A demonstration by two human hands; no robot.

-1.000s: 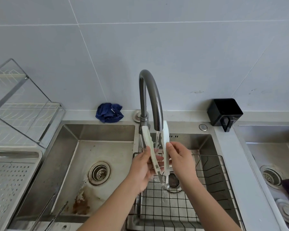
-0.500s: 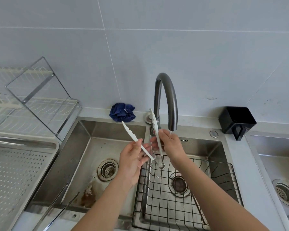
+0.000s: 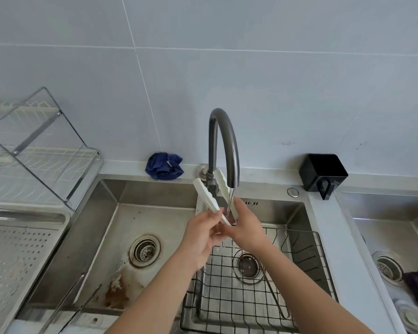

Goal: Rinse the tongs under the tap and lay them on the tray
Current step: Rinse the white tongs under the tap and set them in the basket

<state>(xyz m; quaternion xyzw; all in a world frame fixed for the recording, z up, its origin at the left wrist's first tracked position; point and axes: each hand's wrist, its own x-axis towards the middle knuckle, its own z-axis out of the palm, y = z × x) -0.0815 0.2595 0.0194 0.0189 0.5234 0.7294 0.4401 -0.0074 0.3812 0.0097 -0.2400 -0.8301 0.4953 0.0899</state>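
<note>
Tongs: I am seeing the white tongs (image 3: 206, 197) over the right basin of the sink (image 3: 155, 213), above the wire basket (image 3: 299, 251); the two arms are spreading up and away, and the joined end is hiding between the hands.
Left hand: the left hand (image 3: 200, 233) is grasping the left arm of the tongs, fingers curled round it.
Right hand: the right hand (image 3: 247, 229) is grasping the right arm, fingers wrapped round it.
Water: a thin stream (image 3: 231, 197) is falling from the tap (image 3: 225, 131); it is running along the right arm of the tongs, near the right hand.
Step in hand: I am judging that the rinse is going on; the laying down is not yet begun.
Doing it well: I am advising to hold the arms apart so the inner toothed faces are meeting the water; to turn the tongs slowly; to bring the left arm under the stream too; to let the drops fall into the basin before leaving.
Tray: the perforated steel tray (image 3: 15, 261) is waiting on the tabletop at the far left, well apart from the tongs, beyond the left basin.
Risk: wet plastic is probably slipping easily; a firm grip is helping.
</note>
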